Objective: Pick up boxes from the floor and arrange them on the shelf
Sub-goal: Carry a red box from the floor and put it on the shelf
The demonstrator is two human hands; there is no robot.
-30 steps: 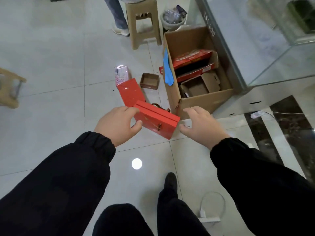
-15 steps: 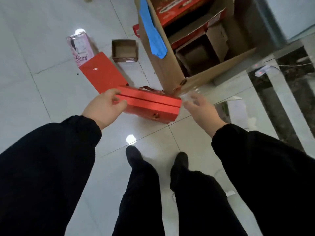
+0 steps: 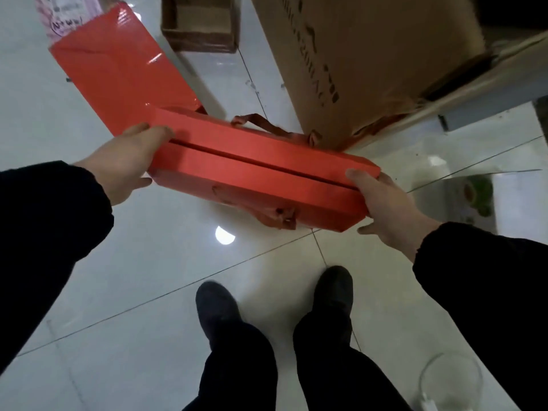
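so the person has both hands on the long red box (image 3: 261,170), one at each end; left hand (image 3: 124,164) is clamped round the left end with fingers laid over the top edge, right hand (image 3: 388,203) is wrapped round the right end, a digit above and another below; the box sits low over the tiled floor (image 3: 118,277), right in front of their two dark shoes (image 3: 218,307), and honestly i can't tell if its underside is touching the tiles; a reddish ribbon handle (image 3: 261,123) pokes up behind it; just beyond lies a flat shiny red bag (image 3: 118,69), with a pink packet (image 3: 56,13) behind that; a small open brown box (image 3: 198,25) sits further back; the big cardboard carton (image 3: 370,54) stands on the right, close to the red box's far side
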